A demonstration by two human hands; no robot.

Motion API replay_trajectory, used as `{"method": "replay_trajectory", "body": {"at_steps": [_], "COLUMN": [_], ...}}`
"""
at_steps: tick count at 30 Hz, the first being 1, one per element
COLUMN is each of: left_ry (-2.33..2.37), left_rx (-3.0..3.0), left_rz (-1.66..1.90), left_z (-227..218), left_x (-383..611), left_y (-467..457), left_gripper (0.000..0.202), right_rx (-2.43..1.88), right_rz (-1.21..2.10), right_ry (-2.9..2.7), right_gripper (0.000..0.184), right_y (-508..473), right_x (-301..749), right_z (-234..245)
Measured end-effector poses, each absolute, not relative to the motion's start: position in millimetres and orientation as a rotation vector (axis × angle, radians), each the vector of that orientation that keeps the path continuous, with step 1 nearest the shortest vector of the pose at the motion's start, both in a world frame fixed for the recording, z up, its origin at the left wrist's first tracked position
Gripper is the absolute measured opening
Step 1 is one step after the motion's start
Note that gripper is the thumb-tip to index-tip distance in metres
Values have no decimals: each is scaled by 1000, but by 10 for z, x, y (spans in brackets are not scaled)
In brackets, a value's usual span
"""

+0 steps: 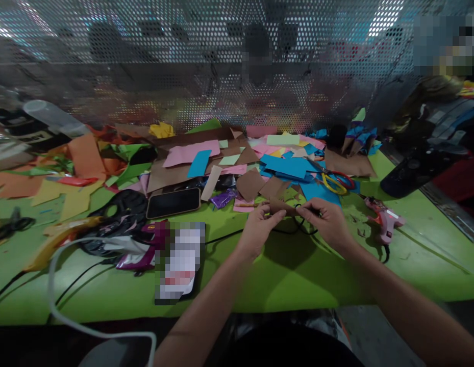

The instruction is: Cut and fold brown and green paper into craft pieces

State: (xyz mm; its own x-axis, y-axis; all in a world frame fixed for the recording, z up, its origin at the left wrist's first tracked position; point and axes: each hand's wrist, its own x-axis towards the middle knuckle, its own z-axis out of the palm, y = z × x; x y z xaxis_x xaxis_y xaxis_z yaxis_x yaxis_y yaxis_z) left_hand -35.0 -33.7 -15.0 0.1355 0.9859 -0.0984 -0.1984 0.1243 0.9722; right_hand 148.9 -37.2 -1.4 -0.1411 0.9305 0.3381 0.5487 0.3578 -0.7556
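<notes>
Between my two hands, just above the green tabletop, is a small piece of brown paper (279,206). My left hand (260,227) pinches its left end between thumb and fingers. The fingers of my right hand (324,220) are closed on its right end. A thin black cable (298,229) lies on the table just behind and below the paper. Right of my right hand, a pink glue gun (388,221) rests with a long glue stick sticking out of its back. Scissors (336,182) with red and yellow handles lie beyond that hand.
Coloured paper scraps (229,158) are heaped along the perforated metal screen (221,76). To the left lie a dark phone (174,202), a second phone (181,262) with a blurred screen, a yellow glue gun (64,237) and a white cable (53,285). A dark bottle (413,171) is at right.
</notes>
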Motion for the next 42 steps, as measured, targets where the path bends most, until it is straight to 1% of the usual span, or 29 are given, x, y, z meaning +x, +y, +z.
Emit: {"method": "replay_trajectory", "body": {"at_steps": [8,12,13,17,21,29,34,42], "left_ry": [987,1030,1029,979,946,934,927,867], "left_rx": [1028,1008,1011,1023,992,915,906,923], "left_rz": [1139,1174,1183,1188,1158,1120,1130,1077], "left_z": [-130,-166,-171,-177,-179,-150,-143,-124], "left_x": [-348,-348,-349,-348,-338,-348,-354,-373], "left_y": [-340,-327,-324,-317,-317,-328,-323,-327], "left_gripper": [23,25,25,26,28,28,26,27], "right_rx": [-1247,-1196,-1178,-1094,-1075,-1054,-1016,-1027], "right_rz": [507,517,484,226,68,-80,-108,-134], "right_ry": [-1832,-1891,-1922,-2070,-2099,-2113,-2125,-2111], "right_gripper": [26,16,16,27,20,18,17,20], "right_y": [-391,-395,-393,-378,-376,-391,-399,-393], "right_x": [1477,1478,1478,1472,1467,1480,1469,1497], "right_z": [20,22,11,-64,-115,-121,-111,-121]}}
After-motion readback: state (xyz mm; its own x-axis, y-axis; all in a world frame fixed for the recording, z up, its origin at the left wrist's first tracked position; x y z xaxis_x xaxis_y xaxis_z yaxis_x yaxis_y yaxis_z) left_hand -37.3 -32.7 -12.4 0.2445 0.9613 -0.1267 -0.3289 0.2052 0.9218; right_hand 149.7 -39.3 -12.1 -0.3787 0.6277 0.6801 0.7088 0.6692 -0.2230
